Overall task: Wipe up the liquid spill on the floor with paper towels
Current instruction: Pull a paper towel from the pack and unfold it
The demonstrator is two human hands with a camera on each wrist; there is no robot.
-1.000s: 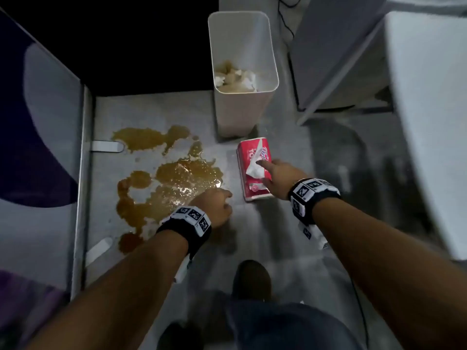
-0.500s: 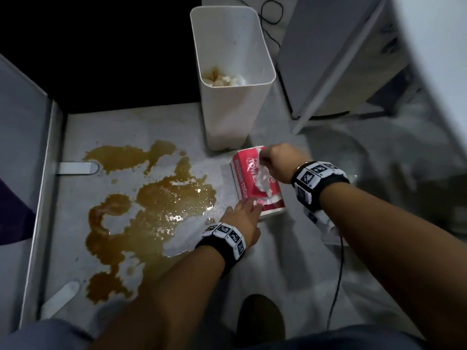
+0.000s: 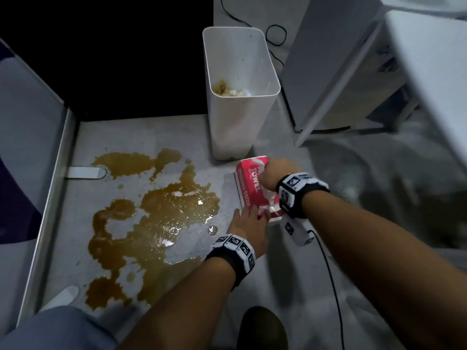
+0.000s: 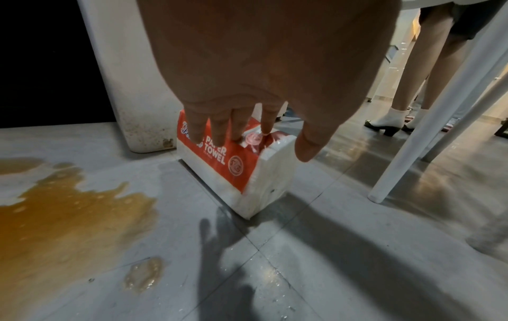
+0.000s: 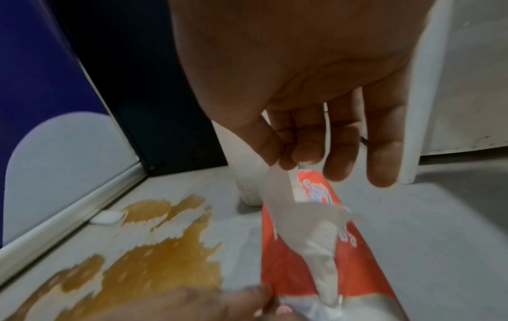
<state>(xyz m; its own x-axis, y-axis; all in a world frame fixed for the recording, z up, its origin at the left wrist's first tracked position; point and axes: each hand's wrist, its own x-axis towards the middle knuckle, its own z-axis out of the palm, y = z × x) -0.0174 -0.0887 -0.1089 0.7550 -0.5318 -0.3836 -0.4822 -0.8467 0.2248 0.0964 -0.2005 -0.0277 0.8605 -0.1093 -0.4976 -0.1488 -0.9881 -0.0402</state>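
A wide brown spill [image 3: 151, 218] covers the grey floor left of centre. Just right of it lies a red and white paper towel pack [image 3: 249, 188], below the bin. My left hand [image 3: 252, 213] presses straight fingers [image 4: 219, 134] onto the pack's near end, thumb held apart. My right hand [image 3: 265, 173] hovers over the pack's far end. Its thumb and forefinger pinch a white paper towel sheet [image 5: 302, 228] that stretches up out of the pack [image 5: 280, 267]. In the left wrist view the spill [image 4: 68, 217] lies well left of the pack [image 4: 239, 169].
A white bin [image 3: 240, 97] holding stained used towels stands just behind the pack. A white table leg [image 3: 336, 97] slants at the right, and a metal-edged partition [image 3: 45, 185] borders the spill on the left. A black cable [image 3: 328, 274] runs from my right wrist. Another person's legs [image 4: 412, 86] stand beyond.
My left hand left the floor by the spill and came to rest on the pack's near end. My right hand took hold of a sheet and drew it up toward the far end.
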